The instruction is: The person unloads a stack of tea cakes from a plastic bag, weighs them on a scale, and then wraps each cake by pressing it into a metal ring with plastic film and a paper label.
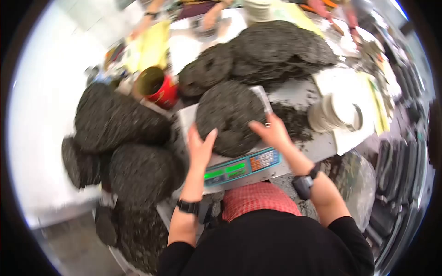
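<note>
A dark round cake of pressed, leafy-looking material is on the white plate of a digital scale, whose green display is lit. My left hand grips its lower left edge, thumb up against the side. On the right edge is my right hand, with the thumb over the top and a ring on one finger. The fingers under the rim are partly hidden. Behind the scale lies a big pile of similar dark discs. Dark crumbs are scattered to the right of the scale.
More dark cakes are heaped at my left, beside a red tin. White stacked containers stand at the right. A clear plastic bag hangs below the table's right side. Other people's hands show across the table.
</note>
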